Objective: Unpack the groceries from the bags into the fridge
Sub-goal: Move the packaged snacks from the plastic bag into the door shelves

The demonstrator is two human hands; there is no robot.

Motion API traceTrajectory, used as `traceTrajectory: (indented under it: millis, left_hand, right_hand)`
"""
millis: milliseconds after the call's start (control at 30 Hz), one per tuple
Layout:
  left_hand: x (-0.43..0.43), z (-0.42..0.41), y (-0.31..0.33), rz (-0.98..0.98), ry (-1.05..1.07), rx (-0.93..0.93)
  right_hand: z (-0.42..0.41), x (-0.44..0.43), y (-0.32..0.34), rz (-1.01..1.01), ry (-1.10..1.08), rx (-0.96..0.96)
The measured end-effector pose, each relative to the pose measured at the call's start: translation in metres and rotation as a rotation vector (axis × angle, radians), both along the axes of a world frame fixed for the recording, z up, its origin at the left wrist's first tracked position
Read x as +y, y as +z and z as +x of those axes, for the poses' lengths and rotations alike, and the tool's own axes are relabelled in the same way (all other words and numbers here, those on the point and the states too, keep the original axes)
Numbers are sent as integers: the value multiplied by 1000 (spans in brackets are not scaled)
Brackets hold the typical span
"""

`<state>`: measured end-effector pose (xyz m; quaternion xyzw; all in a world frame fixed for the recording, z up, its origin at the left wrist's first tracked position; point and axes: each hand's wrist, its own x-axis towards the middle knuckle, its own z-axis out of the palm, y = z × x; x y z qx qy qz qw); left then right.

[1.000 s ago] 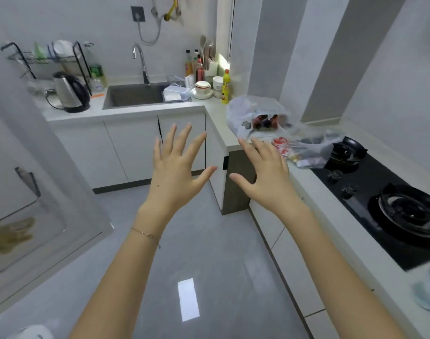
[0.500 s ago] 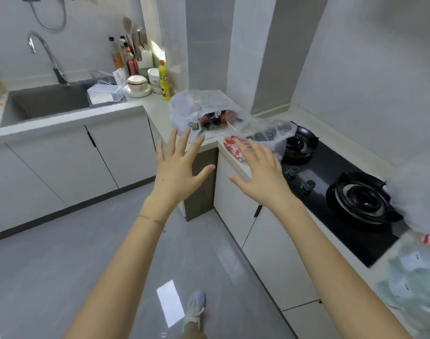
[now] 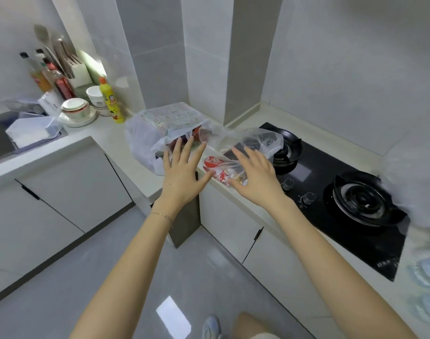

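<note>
Thin clear plastic bags [image 3: 255,143]; glossy black hob [image 3: 331,216]; matt countertop [image 3: 106,140].

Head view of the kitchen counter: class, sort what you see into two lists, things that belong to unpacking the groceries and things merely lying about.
Belongs to the job: white bag, clear bag, red packets inside it, left hand, right hand.

Lying about: yellow bottle, stacked bowls, knife block, gas hob, plastic tub by the sink.

We can read no words here. Left of the hob [image 3: 355,243], the yellow bottle [image 3: 110,101] carries a coloured label, the white bag [image 3: 145,140] green print, and the red packet [image 3: 212,163] white marks, all too blurred.
</note>
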<state>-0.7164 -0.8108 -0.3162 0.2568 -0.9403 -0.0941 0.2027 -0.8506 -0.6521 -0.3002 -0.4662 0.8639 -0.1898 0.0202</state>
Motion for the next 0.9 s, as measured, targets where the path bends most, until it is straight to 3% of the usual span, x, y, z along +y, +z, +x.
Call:
traceTrajectory:
  millis: [367,633,900]
  left_hand:
    - [-74,-105,-55,60,-68,-92]
    - [-107,-193,-101,117,-112,-298]
    - [-139,-230,-135,170,-112,-430]
  right_hand:
    - [-89,-58,-40,100,-65,-45]
    - [-171,-112,-81,198,-36,-102]
    - [-219,-146,-127,311,-12,-177]
